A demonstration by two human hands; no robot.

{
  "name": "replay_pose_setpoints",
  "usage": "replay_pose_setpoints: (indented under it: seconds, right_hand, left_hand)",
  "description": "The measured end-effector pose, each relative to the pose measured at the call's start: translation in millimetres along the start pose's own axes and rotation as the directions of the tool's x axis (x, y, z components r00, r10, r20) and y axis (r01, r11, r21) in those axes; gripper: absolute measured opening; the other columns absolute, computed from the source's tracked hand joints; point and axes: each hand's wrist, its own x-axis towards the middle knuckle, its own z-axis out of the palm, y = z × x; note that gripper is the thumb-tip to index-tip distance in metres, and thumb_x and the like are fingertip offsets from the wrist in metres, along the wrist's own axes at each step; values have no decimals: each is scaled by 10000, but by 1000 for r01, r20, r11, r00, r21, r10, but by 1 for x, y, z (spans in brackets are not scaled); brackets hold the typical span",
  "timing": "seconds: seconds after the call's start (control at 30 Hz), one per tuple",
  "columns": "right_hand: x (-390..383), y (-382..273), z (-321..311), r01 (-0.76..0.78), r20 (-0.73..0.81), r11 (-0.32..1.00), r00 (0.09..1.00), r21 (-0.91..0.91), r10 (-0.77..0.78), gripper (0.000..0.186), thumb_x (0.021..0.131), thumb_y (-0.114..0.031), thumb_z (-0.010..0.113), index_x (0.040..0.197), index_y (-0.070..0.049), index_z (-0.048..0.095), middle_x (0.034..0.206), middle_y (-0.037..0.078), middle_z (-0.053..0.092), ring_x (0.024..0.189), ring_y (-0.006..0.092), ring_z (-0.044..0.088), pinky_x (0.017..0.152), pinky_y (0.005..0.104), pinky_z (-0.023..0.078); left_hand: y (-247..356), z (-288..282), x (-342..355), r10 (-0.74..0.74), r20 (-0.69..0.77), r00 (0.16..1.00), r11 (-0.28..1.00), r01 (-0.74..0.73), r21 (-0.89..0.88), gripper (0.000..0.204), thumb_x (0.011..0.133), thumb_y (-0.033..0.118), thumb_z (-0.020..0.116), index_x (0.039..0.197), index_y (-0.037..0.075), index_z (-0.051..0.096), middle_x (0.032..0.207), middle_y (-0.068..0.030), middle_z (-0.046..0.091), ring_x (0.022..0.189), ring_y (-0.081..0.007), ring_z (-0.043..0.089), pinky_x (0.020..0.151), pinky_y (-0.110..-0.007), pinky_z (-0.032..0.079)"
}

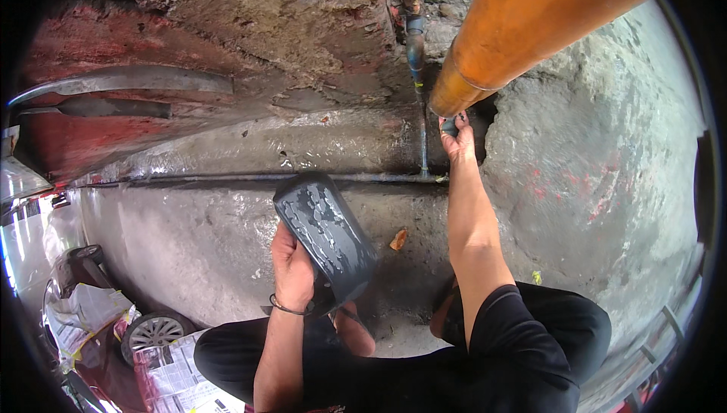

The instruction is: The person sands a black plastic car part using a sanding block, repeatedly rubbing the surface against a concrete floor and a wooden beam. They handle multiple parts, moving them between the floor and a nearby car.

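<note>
My left hand (294,267) is closed on the left edge of a dark grey car mirror cover (327,233). This curved shell is wet and streaked with pale, shiny patches, and it is tilted above the concrete floor. Stretched forward, my right hand (459,140) is at the lower end of a thick orange pipe (522,30). Its fingers are bent around a small dark grey piece (451,126), partly hidden by the fingers and the pipe; its kind cannot be made out.
A thin pipe (250,178) runs along the low wet ledge, joined by an upright blue-stained pipe (415,45). Grey curved strips (129,79) lie at the far left. A car wheel (155,331) and newspaper sheets (182,375) are lower left. A brown leaf (398,239) lies on the floor.
</note>
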Motion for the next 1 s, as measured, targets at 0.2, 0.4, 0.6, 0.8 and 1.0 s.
replay_pose_setpoints:
  seconds: [0.2, 0.4, 0.6, 0.8, 1.0]
  right_hand:
    - [-2, -3, -11, -20, 103, 1000, 994, -2, 20, 370, 1050, 12, 473, 1400, -92, 532, 1439, 201, 585, 1301, 408, 607, 1103, 619, 521]
    - [-37, -5, -13, -71, 75, 994, 994, -88, 78, 367, 1055, 16, 461, 1403, -77, 532, 1447, 222, 585, 1305, 434, 605, 1084, 629, 531]
    - [-159, 34, 33, -187, 180, 907, 946, -378, 270, 380, 1111, -74, 458, 1490, -78, 495, 1452, 192, 605, 1280, 368, 637, 1018, 532, 590]
    - [-327, 61, 208, 615, 729, 497, 683, -612, 52, 288, 1095, -115, 516, 1327, -47, 673, 1432, 115, 658, 1296, 270, 643, 1107, 399, 500]
    - [-429, 76, 225, 847, 814, -532, 295, 20, 500, 570, 1056, -215, 587, 1583, -49, 447, 1641, 187, 438, 1546, 374, 379, 1262, 591, 270]
  left_hand:
    - [1, 2, 3, -28, -6, 1000, 1000, 28, 1, 252, 1106, 6, 495, 1329, 8, 612, 1183, -27, 706, 1041, -81, 642, 914, -259, 529]
    - [-11, -9, 24, 12, 83, 996, 998, -18, 64, 274, 1103, 18, 491, 1347, -6, 613, 1232, -36, 705, 1112, -110, 630, 1001, -281, 488]
    - [-23, -8, 72, 33, 158, 987, 999, -26, -46, 286, 1119, 76, 519, 1379, 10, 620, 1291, -20, 700, 1168, -99, 609, 1031, -273, 464]
    - [-31, 2, 128, 67, 187, 980, 969, -19, -246, 296, 1136, 110, 500, 1392, 34, 627, 1280, -16, 714, 1154, -108, 628, 1016, -285, 488]
    - [-6, 31, 162, 103, 259, 960, 761, 92, -642, 255, 1094, 182, 571, 1333, 113, 627, 1197, -64, 744, 1052, -216, 730, 884, -378, 616]
